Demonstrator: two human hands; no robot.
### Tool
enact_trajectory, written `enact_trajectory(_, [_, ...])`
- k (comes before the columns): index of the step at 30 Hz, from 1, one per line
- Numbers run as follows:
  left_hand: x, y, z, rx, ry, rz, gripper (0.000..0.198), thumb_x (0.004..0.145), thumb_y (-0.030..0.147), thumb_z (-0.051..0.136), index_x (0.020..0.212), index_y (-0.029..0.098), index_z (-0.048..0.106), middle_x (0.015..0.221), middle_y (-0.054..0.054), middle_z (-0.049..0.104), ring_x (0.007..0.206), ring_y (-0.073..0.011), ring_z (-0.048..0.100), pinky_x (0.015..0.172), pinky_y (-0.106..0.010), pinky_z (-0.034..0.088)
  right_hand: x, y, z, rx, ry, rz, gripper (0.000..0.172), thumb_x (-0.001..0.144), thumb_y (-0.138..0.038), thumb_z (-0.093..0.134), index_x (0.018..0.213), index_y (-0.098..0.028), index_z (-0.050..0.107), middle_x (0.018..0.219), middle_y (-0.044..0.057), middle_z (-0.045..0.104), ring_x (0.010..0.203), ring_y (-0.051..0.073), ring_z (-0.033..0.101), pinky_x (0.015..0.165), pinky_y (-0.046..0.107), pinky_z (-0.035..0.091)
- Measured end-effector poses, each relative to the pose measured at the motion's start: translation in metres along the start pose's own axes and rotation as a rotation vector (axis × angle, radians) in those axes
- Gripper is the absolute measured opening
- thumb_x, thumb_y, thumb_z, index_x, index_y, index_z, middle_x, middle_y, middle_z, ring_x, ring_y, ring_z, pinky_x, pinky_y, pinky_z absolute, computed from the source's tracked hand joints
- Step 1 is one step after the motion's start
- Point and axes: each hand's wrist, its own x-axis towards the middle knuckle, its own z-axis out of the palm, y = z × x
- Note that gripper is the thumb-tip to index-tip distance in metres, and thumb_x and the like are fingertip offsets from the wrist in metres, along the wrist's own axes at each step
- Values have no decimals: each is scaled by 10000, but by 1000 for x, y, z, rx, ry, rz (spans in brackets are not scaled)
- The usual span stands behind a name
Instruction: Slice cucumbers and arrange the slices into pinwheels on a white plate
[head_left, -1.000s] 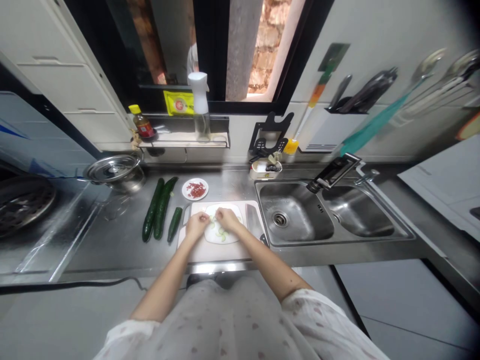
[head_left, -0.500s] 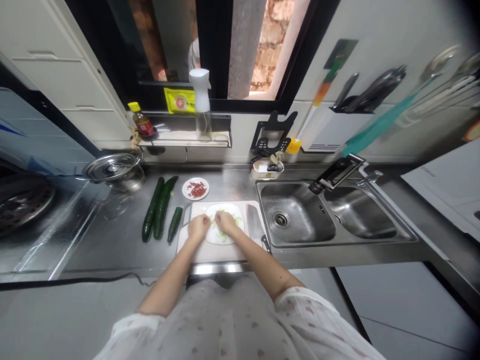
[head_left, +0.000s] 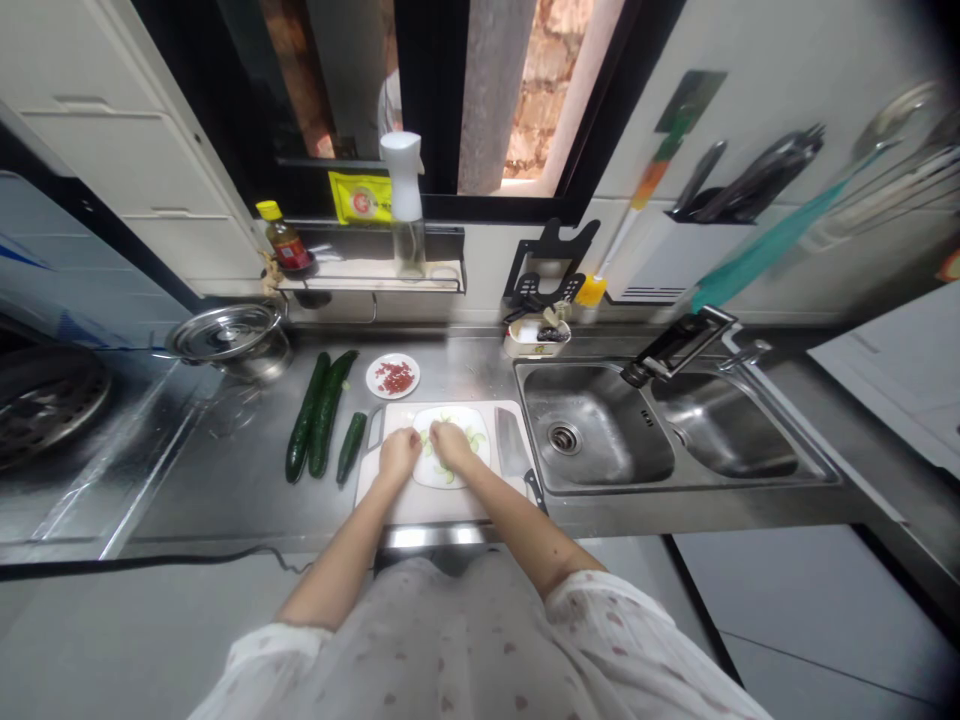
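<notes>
A white plate [head_left: 476, 460] with pale green cucumber slices [head_left: 474, 436] sits on a white cutting board [head_left: 420, 502]. My left hand [head_left: 398, 453] rests at the plate's left edge with its fingers curled. My right hand [head_left: 451, 444] is over the plate's middle, fingers bent down onto the slices. What either hand holds is too small to make out. A cleaver [head_left: 512, 452] lies on the board's right side, untouched.
Two long cucumbers [head_left: 318, 414] and a shorter piece [head_left: 350, 447] lie left of the board. A small dish of red bits [head_left: 393, 376] stands behind it. A steel pot [head_left: 228, 340] is at the left, a double sink [head_left: 667, 430] at the right.
Both hands stay over the plate with only slight shifts. The camera view has drifted a little.
</notes>
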Motion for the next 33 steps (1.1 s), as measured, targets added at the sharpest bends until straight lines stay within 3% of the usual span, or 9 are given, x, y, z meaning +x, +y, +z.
enact_trajectory(12, [-1,-9,8,-28,91,102,200,828,196,518,960,166,665,917,-77,643,878,-204,576,806,-305,430,-5,-2,-4,-93,10,-52,259,955,-163,368,1070,-130,598,993,133,681,947,207,603,759,270,384])
enact_trajectory(15, [-7,-13,10,18,159,232,205,861,198,489,965,171,663,934,-87,617,930,-216,549,844,-326,432,-5,-2,-4,-92,4,-40,243,954,-178,386,1082,-137,589,1005,129,677,953,201,600,764,265,387])
enact_trajectory(20, [-22,-19,13,85,139,523,227,884,192,477,1018,205,661,1053,-85,611,1010,-222,495,882,-356,430,-5,-1,-3,-83,14,-42,222,941,-189,415,1079,-148,585,990,117,678,954,199,599,759,260,387])
enact_trajectory(33, [-27,-19,10,174,47,470,270,924,278,449,1096,222,649,1128,-93,602,1049,-233,475,901,-377,405,-8,-1,-8,-63,-8,-24,226,952,-206,412,1083,-155,589,1018,120,668,972,198,589,768,260,390])
